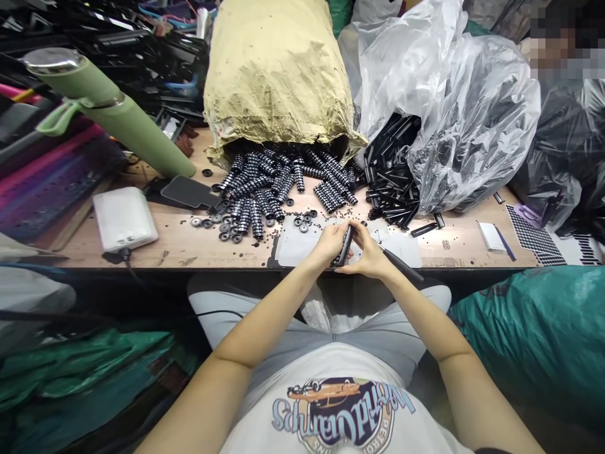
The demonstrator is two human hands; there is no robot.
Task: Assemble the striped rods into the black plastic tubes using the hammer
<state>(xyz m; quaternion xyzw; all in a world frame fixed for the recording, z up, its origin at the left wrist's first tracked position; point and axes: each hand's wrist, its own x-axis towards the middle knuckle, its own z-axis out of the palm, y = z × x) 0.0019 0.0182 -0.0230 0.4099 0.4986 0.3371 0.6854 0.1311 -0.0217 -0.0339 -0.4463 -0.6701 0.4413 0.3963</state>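
Note:
My left hand [329,244] and my right hand [370,255] meet at the front edge of the workbench, both closed round a narrow black plastic piece [347,246]. It stands at a slant between the fingers, and parts of it are hidden by them. Under my hands lies a pale flat sheet [290,249] with a dark-handled tool [401,265] beside my right hand. Just beyond are small black discs [304,224] and a heap of ridged black cylinders [278,176] with light bands. To the right lies a pile of smooth black plastic pieces [392,183].
A yellow sack [283,69] and a clear plastic bag [477,120] stand at the back. Leftward are a green bottle [127,126] and a white corded box [123,217]. A small white box [491,238] lies right. Green sacks [543,328] flank my legs.

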